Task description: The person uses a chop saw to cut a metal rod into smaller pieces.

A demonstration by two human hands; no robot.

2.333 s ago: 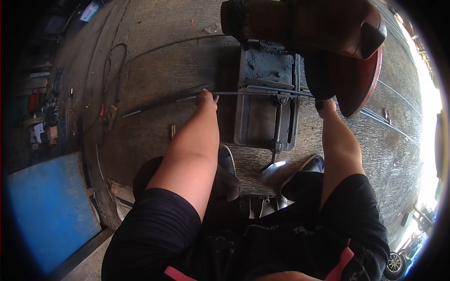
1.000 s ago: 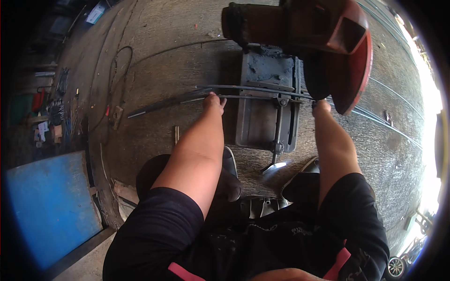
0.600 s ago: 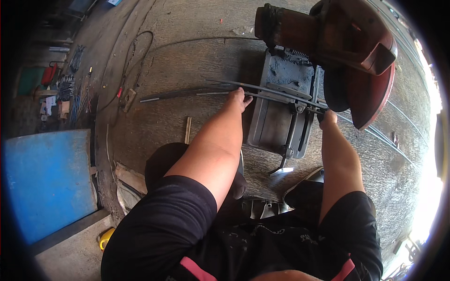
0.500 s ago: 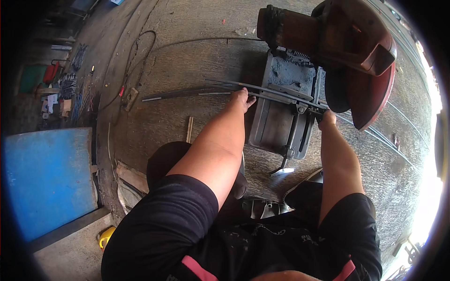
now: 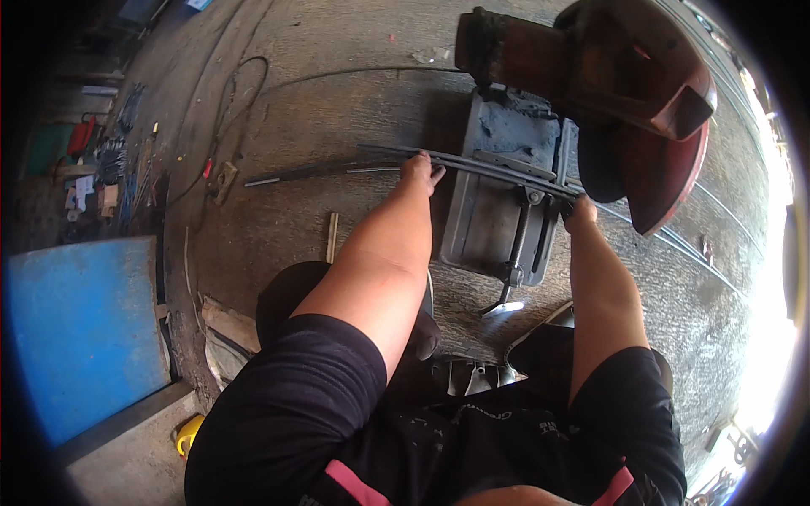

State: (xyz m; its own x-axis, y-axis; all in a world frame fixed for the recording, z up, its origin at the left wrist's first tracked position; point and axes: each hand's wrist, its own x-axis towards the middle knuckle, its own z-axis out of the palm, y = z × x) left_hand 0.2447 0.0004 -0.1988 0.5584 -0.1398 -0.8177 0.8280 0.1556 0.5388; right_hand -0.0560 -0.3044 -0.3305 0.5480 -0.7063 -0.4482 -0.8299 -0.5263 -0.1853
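Observation:
A bundle of thin grey metal rods (image 5: 485,168) lies across the vise of a cut-off saw, crossing its base from left to right. My left hand (image 5: 418,172) is closed around the rods just left of the base. At the base's right edge, my right hand (image 5: 580,214) is closed on the rods below the blade guard; its fingertips are partly hidden. The saw's reddish motor head and guard (image 5: 637,67) stand raised above the rods. The grey base (image 5: 485,240) carries a vise screw (image 5: 523,236) with a crank handle (image 5: 504,309) towards me.
More rods (image 5: 295,176) lie on the floor to the left, and others (image 5: 696,253) extend right. A black cable (image 5: 363,71) runs behind the saw. A blue panel (image 5: 89,329) stands at left, near a yellow object (image 5: 189,434). A short wooden strip (image 5: 332,236) lies near my left arm.
The view has shifted slightly, so the scene sits a little further left. The rods between my hands look closer together. Both hands stay on them.

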